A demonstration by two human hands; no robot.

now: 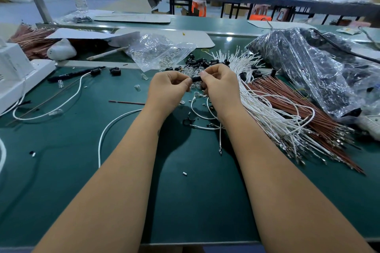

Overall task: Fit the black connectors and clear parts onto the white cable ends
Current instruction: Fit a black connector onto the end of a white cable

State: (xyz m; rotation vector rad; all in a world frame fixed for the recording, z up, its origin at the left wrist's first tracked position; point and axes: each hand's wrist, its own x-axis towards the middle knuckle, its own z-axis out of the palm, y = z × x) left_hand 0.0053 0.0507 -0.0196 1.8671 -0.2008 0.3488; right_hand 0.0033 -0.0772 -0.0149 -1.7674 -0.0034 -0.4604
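My left hand [167, 89] and my right hand [221, 86] meet above the green table, both pinching one small black connector [196, 78] between their fingertips. A white cable [200, 109] loops down from under my right hand, its metal terminal lying near my right forearm. Behind the hands lies a heap of loose black connectors and clear parts [197, 65]. To the right, a thick bundle of white cables [265, 102] fans across the table. Whether a clear part sits inside the held connector is hidden by my fingers.
An open plastic bag of clear parts [158, 51] lies behind the heap. Brown wires [298, 107] and a large bag of black parts [308, 68] fill the right side. A finished white cable [67, 98], a black pen [76, 74] and a white box [18, 76] sit at left.
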